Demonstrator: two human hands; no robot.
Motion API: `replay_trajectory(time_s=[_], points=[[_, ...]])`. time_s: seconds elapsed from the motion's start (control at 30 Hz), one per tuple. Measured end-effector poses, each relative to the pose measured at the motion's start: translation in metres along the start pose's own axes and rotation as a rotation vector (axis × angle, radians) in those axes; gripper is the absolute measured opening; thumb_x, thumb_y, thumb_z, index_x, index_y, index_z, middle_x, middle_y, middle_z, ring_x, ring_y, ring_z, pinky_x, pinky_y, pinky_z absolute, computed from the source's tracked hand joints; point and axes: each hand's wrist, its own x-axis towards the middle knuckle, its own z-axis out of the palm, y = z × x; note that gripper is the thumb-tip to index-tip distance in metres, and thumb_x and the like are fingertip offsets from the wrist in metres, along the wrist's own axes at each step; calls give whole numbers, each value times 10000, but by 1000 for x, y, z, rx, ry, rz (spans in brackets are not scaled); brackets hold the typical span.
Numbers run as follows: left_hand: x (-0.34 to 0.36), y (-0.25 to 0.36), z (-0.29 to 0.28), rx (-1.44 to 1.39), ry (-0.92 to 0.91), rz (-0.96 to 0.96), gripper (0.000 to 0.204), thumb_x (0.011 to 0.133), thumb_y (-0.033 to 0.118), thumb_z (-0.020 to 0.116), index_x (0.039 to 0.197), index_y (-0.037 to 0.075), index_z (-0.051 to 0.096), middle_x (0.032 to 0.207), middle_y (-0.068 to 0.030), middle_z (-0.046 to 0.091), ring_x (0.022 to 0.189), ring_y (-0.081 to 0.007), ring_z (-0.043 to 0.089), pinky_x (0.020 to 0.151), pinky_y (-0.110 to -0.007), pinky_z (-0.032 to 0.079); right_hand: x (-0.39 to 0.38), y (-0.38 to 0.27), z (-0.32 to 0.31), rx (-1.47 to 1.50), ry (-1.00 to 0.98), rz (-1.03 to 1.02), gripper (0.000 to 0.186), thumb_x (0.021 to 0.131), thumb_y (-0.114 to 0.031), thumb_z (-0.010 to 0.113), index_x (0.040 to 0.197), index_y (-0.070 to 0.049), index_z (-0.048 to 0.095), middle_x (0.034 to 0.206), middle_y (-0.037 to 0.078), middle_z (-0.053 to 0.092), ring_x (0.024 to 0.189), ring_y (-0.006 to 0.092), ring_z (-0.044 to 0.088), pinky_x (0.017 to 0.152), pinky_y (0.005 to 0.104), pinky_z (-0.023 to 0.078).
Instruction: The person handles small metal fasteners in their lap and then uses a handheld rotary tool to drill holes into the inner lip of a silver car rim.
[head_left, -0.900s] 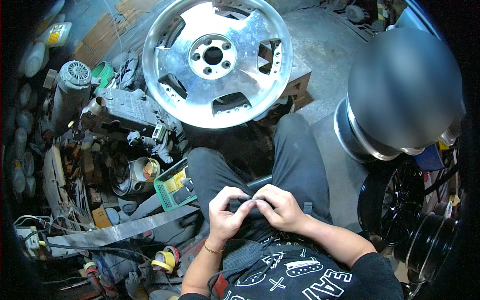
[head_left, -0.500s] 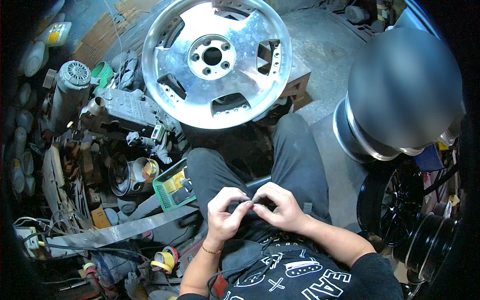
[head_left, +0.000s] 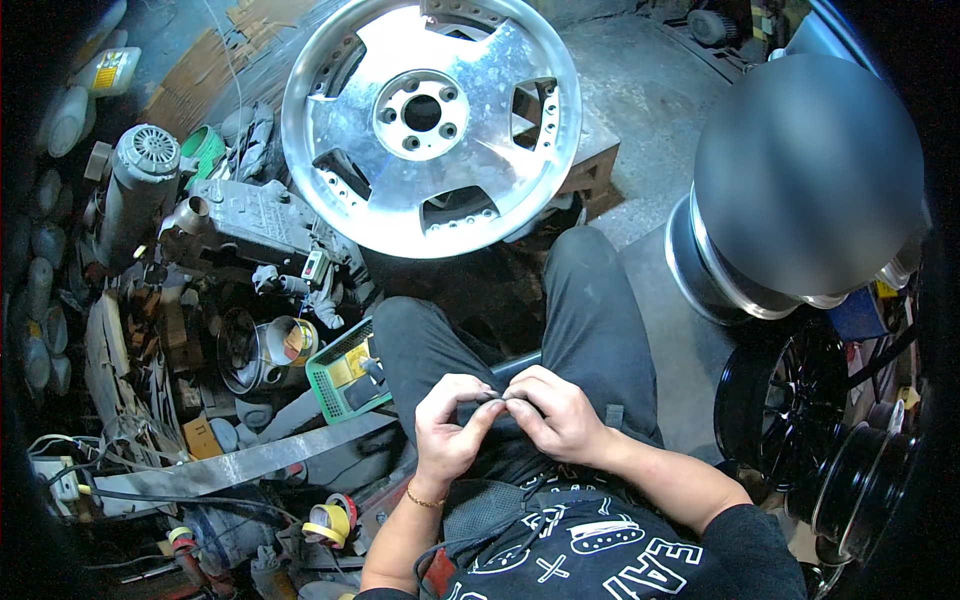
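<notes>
My left hand (head_left: 452, 428) and my right hand (head_left: 558, 412) meet over my lap, fingertips touching. Both are closed in a pinch around something small and dark, too small to make out. In front of my knees a large polished silver wheel rim (head_left: 350, 120) lies face up, with a round centre hole and several bolt holes. A wooden block (head_left: 594, 170) shows under its right edge. Left of my thigh, a green plastic basket (head_left: 322, 388) holds a yellow item and dark pieces.
A dust-covered motor (head_left: 148, 160) and a grey machine (head_left: 250, 215) stand at the left amid clutter. Yellow tape-like rolls (head_left: 328, 522) lie at lower left. On the right are a silver rim (head_left: 690, 260), a black spoked wheel (head_left: 785, 405) and more rims (head_left: 865, 485). A blurred round patch hides the upper right.
Hardly anything differs. My fingers have shifted slightly where they meet, and the view has moved a little; the wheel rim stays in place.
</notes>
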Motion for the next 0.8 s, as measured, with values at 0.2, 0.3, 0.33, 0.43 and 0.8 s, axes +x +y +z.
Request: replay_trajectory(time_s=[0.2,0.3,0.33,0.43,0.8], points=[[4,1,0,118,-6,58,111,779,-5,719,849,-13,633,869,-128,649,817,-230,625,756,-310,496,0,-1,-2,11,-15,24,110,882,-52,623,955,28,604,876,177,601,801,319,626,713,366,507],[4,1,-1,115,-30,29,93,799,-16,671,877,-24,622,911,-127,631,864,-217,603,800,-306,471,1,-3,-3,12,37,18,115,872,-59,646,951,17,611,879,166,609,810,303,632,722,363,509],[4,1,-1,122,-36,40,97,797,-13,672,877,-25,619,913,-129,630,863,-218,603,800,-306,470,1,-2,-4,1,26,20,118,865,-59,654,949,13,615,886,162,612,807,297,633,721,359,510],[5,3,0,135,-46,60,104,794,-9,673,877,-26,613,914,-134,629,861,-219,602,799,-306,470,-1,1,-5,-4,13,20,124,856,-59,666,947,10,617,897,161,614,803,298,637,715,358,512],[7,5,9,214,17,100,113,780,24,719,857,-3,641,860,-128,631,777,-235,612,706,-317,493,-7,4,0,-196,24,-106,137,867,-27,607,995,19,591,932,187,599,823,360,630,713,398,529]])
